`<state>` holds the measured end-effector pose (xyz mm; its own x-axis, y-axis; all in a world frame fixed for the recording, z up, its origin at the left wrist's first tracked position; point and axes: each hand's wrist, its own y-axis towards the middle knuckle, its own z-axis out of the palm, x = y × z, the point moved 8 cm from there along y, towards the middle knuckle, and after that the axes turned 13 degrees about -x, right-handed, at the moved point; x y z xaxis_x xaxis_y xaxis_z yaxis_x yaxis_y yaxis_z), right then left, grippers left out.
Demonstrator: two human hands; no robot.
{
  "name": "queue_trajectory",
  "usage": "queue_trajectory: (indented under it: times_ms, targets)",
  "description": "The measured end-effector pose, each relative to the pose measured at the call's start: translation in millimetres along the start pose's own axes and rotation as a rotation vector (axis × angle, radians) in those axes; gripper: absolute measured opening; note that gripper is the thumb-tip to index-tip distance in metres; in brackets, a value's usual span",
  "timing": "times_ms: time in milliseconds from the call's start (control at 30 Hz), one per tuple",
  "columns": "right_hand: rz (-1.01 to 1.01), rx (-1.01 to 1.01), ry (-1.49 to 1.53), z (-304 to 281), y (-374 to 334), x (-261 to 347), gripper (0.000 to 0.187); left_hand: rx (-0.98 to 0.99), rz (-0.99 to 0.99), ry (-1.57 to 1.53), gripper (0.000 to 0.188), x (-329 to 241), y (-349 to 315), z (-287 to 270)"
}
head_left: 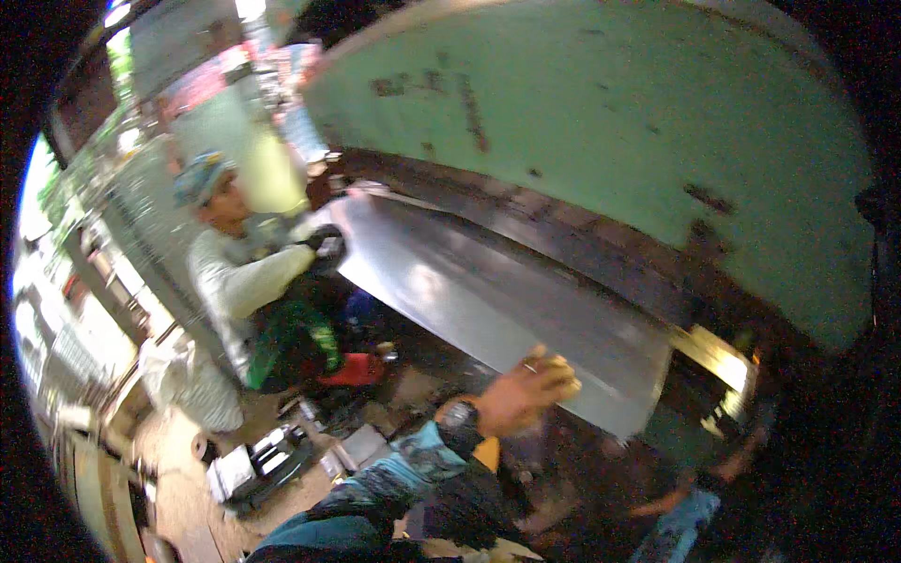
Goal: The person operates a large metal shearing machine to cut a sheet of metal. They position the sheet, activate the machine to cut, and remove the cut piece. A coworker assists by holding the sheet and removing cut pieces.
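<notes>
The metal sheet [507,291] lies along the green panel's [601,122] lower edge, a co-worker's gloved hand [328,246] at its left end. The left hand [527,389] is at its near edge, the right hand [740,460] in shadow; I cannot tell either grip's state. Apparently the sheet is being positioned; the next move calls for level support.

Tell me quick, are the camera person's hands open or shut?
Left hand: at the metal sheet's near edge; whether it grips can't be told.
Right hand: too dark and blurry to tell.
</notes>
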<state>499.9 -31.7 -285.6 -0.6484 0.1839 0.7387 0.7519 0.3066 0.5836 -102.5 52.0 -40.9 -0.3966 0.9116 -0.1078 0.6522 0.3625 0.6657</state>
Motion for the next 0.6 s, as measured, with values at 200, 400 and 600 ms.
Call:
queue_trajectory:
  times_ms: [200, 400, 600]
  targets:
    - [0.578, -0.165, 0.439, -20, -32, 46, 0.086, -0.108, -0.073, 0.111, 0.060, 22, 35, 5]
    - [0.814, -0.207, 0.561, -42, -45, 102, 0.088, -0.197, -0.265, 0.310, 0.039, 56, 67, 21]
    - [0.773, -0.278, 0.565, -44, -39, 108, 0.075, -0.219, -0.291, 0.305, 0.051, 21, 41, 21]
